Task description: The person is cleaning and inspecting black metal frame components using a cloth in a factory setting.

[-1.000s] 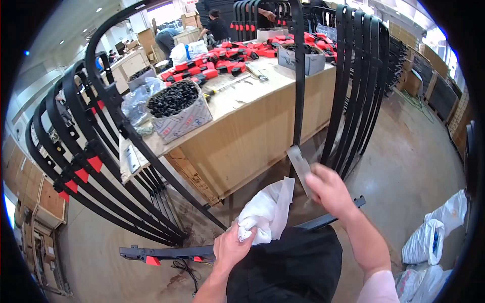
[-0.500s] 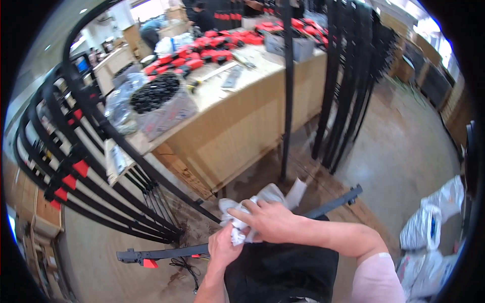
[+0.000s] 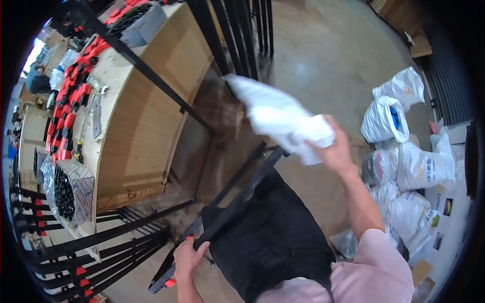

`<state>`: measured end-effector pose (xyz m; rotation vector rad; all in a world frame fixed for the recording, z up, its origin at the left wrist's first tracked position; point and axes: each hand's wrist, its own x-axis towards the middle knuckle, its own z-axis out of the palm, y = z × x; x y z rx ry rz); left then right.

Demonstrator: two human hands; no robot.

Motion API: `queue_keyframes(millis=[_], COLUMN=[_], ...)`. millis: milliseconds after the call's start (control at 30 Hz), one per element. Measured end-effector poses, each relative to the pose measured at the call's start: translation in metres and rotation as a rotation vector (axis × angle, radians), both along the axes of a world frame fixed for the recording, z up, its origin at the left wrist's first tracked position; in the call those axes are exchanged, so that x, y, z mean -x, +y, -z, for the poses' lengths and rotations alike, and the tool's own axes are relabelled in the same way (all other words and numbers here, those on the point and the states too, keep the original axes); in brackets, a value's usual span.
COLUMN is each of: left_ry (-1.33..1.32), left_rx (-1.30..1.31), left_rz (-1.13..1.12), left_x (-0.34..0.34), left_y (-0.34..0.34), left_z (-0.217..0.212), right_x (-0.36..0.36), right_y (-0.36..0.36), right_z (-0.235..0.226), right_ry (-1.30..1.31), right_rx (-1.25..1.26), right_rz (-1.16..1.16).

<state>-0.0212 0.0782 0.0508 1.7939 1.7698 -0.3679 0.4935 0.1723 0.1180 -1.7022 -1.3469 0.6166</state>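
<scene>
A crumpled white sheet [image 3: 275,113] trails up and left from my right hand [image 3: 336,151], whose fingers are closed on one end of it. Whether it is cloth or thin plastic I cannot tell. In front of my black apron [image 3: 268,242] a black bar [image 3: 247,191] runs slantwise, part of a dark frame with small red pieces on it. My left hand [image 3: 189,256] is closed around the lower left end of this bar, thumb on top. The undersides of the fingers are hidden.
To the left stands a wooden workbench [image 3: 136,116] with red and black parts [image 3: 65,118] and a box of small black pieces [image 3: 76,194]. Black tubes [image 3: 227,35] lean beyond it, and more curved ones stand at lower left. Stuffed white bags [image 3: 427,164] lie at right.
My view has turned to the right. My hands have parted: the right carried the white sheet out to the right and unfurled it, while the left let go of it and took hold of the bar.
</scene>
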Motion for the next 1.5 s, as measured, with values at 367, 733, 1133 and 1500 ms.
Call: queue_keyframes(millis=[367,733,1133,1500], left_ry=[-0.124,-0.072,-0.246,-0.609], left_rx=[0.244,0.235,-0.368,-0.765], left_rz=[-0.21,-0.217,-0.324,-0.607], left_x=[-0.012,-0.042,0.015,0.133], left_y=[-0.049,-0.109,-0.31,-0.495], left_z=[-0.048,-0.253,-0.265,-0.267], right_x=[-0.108,-0.071,0.411,0.738], right_y=[-0.285,-0.29,-0.261,-0.564], right_z=[0.006,-0.189,-0.32,-0.29], right_ry=[0.025,0.018,0.583,-0.054], right_rx=[0.764,0.871,0.756,1.441], right_rz=[0.38,-0.157,-0.924,-1.906])
